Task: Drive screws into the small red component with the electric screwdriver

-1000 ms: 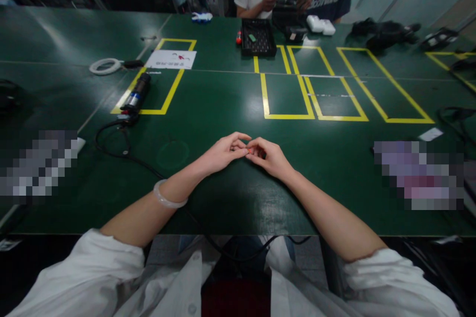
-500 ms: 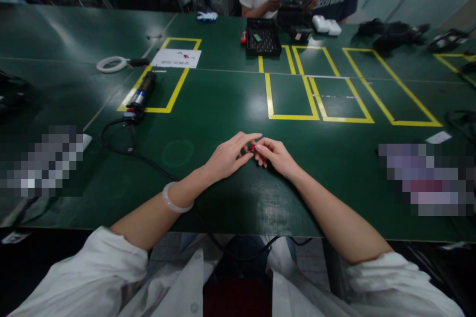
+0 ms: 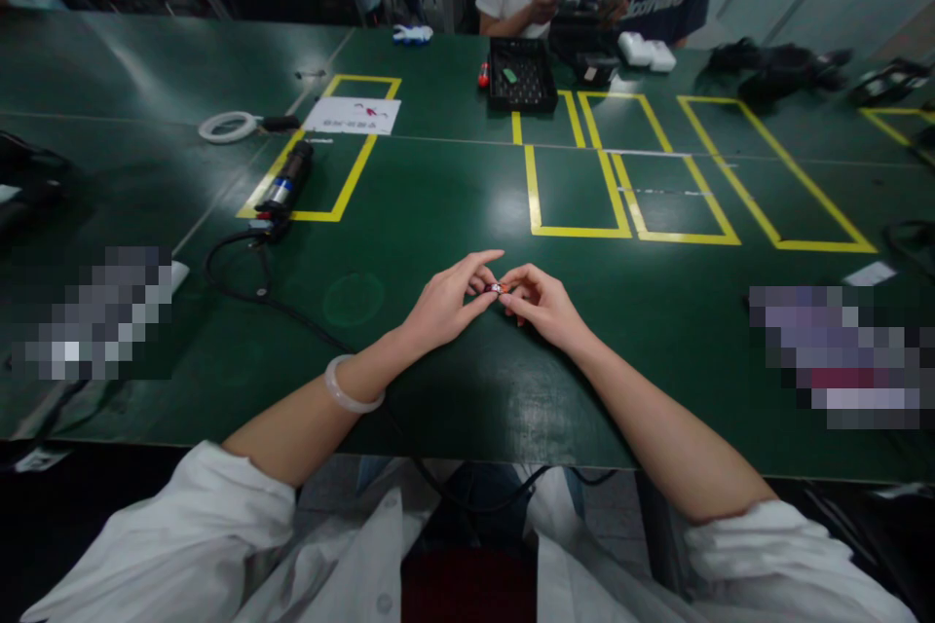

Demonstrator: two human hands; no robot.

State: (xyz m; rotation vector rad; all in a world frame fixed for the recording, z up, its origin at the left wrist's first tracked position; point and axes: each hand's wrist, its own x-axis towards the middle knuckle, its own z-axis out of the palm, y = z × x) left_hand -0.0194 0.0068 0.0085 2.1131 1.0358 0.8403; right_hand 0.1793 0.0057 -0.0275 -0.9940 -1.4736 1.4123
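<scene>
My left hand (image 3: 447,304) and my right hand (image 3: 542,306) meet fingertip to fingertip just above the green table (image 3: 438,204), near its front edge. Between the fingertips is a tiny red and silver part (image 3: 497,288), pinched from both sides. A pale bangle (image 3: 349,390) circles my left wrist. Both forearms rest on the table, and white sleeves cover my upper arms.
A black cable (image 3: 248,282) runs from a dark electric screwdriver (image 3: 286,181) lying on a yellow-taped box at left. Farther back lie a white ring (image 3: 228,127), a paper sheet (image 3: 354,115) and a black tray (image 3: 521,76). Two people sit across the table with phones.
The fingers of both hands have shifted slightly around the small red part, and it now shows more clearly between them. The camera view has drifted a little.
</scene>
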